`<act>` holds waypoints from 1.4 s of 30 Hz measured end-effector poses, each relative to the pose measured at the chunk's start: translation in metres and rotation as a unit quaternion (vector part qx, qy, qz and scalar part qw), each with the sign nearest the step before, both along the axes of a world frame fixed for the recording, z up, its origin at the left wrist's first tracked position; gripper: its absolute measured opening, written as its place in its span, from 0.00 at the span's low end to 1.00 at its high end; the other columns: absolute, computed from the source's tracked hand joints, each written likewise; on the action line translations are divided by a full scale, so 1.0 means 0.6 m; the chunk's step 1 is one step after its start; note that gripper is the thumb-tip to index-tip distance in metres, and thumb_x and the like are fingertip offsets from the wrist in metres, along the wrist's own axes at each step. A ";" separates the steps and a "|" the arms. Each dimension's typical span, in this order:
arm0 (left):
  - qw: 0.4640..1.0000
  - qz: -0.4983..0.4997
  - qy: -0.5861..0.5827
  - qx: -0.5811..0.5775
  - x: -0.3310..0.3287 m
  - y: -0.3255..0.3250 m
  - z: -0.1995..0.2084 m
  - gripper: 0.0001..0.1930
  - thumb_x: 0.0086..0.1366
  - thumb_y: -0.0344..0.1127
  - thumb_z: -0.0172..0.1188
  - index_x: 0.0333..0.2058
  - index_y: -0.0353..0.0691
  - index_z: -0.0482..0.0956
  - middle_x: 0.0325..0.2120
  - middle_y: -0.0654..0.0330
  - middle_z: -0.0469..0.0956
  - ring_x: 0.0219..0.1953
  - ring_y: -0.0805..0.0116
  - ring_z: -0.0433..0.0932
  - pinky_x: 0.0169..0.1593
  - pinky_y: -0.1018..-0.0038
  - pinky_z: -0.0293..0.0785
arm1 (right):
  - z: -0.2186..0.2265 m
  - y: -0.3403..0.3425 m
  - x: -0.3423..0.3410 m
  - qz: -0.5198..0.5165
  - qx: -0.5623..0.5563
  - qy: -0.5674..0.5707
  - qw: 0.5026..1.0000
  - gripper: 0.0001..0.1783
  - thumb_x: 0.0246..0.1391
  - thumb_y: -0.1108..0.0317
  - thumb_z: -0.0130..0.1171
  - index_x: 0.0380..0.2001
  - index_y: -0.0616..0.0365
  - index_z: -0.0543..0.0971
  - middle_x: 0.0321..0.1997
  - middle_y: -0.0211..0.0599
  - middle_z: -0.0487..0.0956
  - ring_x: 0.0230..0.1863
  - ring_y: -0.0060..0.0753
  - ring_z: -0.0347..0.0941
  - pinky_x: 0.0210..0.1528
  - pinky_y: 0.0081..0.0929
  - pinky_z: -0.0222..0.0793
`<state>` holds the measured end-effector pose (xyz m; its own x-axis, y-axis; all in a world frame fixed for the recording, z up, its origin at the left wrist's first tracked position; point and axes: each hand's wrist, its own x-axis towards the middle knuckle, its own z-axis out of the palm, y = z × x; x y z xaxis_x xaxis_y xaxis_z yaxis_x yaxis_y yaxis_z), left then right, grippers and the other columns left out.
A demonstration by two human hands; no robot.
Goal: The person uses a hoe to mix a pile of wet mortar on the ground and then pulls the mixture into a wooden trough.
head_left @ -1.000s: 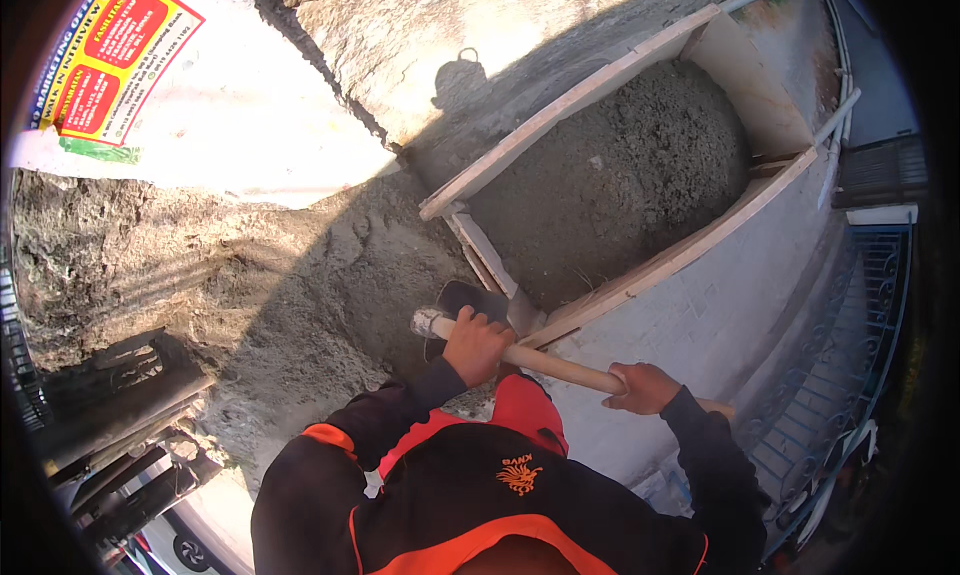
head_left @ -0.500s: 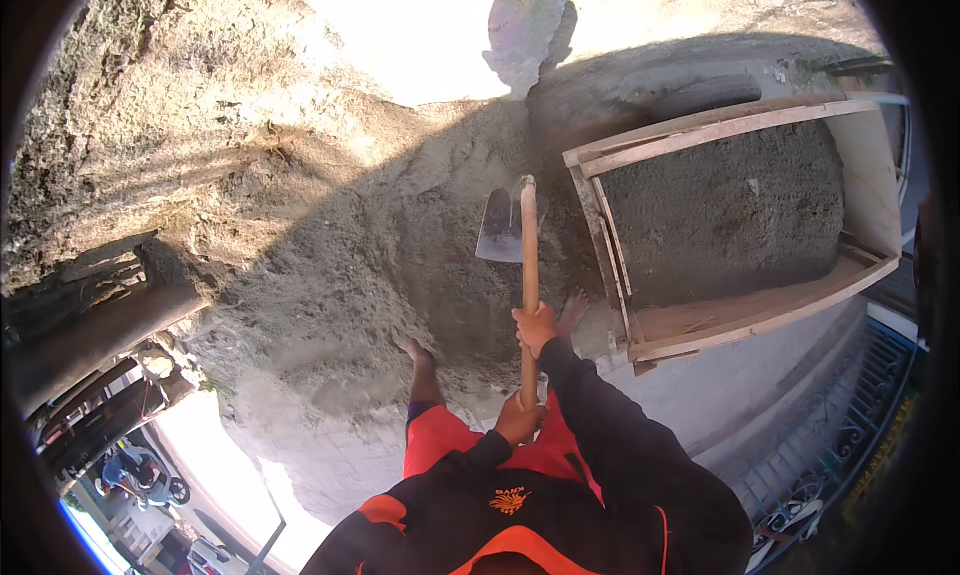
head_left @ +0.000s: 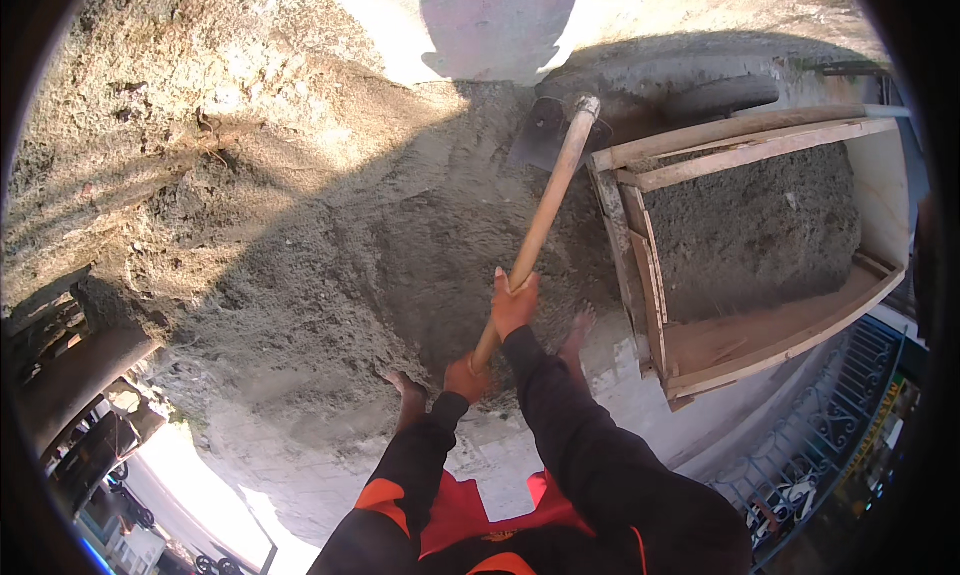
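Note:
I hold a hoe (head_left: 546, 211) by its long wooden handle, with both hands wrapped round it. My left hand (head_left: 466, 377) is closed near the butt end. Farther up the handle, my right hand (head_left: 515, 303) is closed too. The handle slants away to the right, toward the metal blade at its far end. That blade is partly in shadow, above or against the far side of the grey sand or mortar heap (head_left: 330, 265); whether it touches I cannot tell. My bare feet are at the heap's near edge, either side of my hands.
To the right stands a wooden-framed box screen (head_left: 640, 275) with grey material behind its mesh. A blue metal railing (head_left: 800, 445) is at lower right. A thick dark beam or pipe (head_left: 85, 380) lies at left. A sunlit wall bearing a head's shadow rises beyond the heap.
Both hands and the hoe have moved forward and left. The blade has swung farther away, and the handle, nearly straight before, now slants to the right. My arms are stretched out more.

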<state>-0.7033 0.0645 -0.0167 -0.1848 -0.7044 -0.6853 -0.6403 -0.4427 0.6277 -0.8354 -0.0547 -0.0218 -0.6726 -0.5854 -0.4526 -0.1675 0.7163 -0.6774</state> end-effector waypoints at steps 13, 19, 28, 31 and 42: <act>0.983 -0.101 -0.131 -0.081 -0.063 -0.334 -0.036 0.18 0.57 0.36 0.62 0.47 0.40 0.75 0.33 0.46 0.81 0.39 0.42 0.80 0.43 0.53 0.77 | -0.141 -0.281 -0.112 -0.123 -0.067 -0.197 0.970 0.23 0.56 0.66 0.61 0.47 0.65 0.63 0.36 0.47 0.74 0.31 0.40 0.76 0.29 0.40 0.72; 0.989 -0.065 -0.136 -0.003 -0.018 -0.232 0.016 0.19 0.58 0.39 0.63 0.46 0.37 0.74 0.35 0.43 0.81 0.41 0.41 0.80 0.45 0.52 0.76 | -0.156 -0.224 -0.046 -0.058 0.022 -0.252 0.966 0.14 0.50 0.75 0.59 0.36 0.74 0.70 0.22 0.43 0.73 0.18 0.36 0.73 0.19 0.35 0.70; 0.986 -0.020 -0.151 0.069 0.050 -0.063 0.088 0.22 0.53 0.42 0.64 0.42 0.33 0.75 0.35 0.39 0.80 0.42 0.40 0.79 0.46 0.51 0.75 | -0.126 -0.071 0.060 0.030 0.186 -0.234 0.954 0.24 0.52 0.71 0.61 0.48 0.78 0.68 0.29 0.53 0.80 0.23 0.44 0.80 0.24 0.34 0.79; 0.988 0.002 -0.125 0.088 0.077 -0.010 0.133 0.21 0.52 0.41 0.64 0.41 0.32 0.75 0.35 0.39 0.80 0.42 0.39 0.79 0.46 0.52 0.75 | -0.089 -0.015 0.103 0.078 0.247 -0.235 0.937 0.24 0.54 0.70 0.60 0.50 0.77 0.68 0.31 0.52 0.80 0.24 0.44 0.80 0.25 0.34 0.79; 0.861 0.265 0.161 0.404 0.114 0.094 0.342 0.26 0.65 0.56 0.56 0.40 0.32 0.75 0.24 0.51 0.78 0.33 0.52 0.81 0.42 0.57 0.76 | 0.054 0.133 0.075 0.282 0.338 -0.345 0.829 0.15 0.54 0.69 0.61 0.38 0.73 0.76 0.28 0.50 0.77 0.25 0.41 0.75 0.23 0.39 0.70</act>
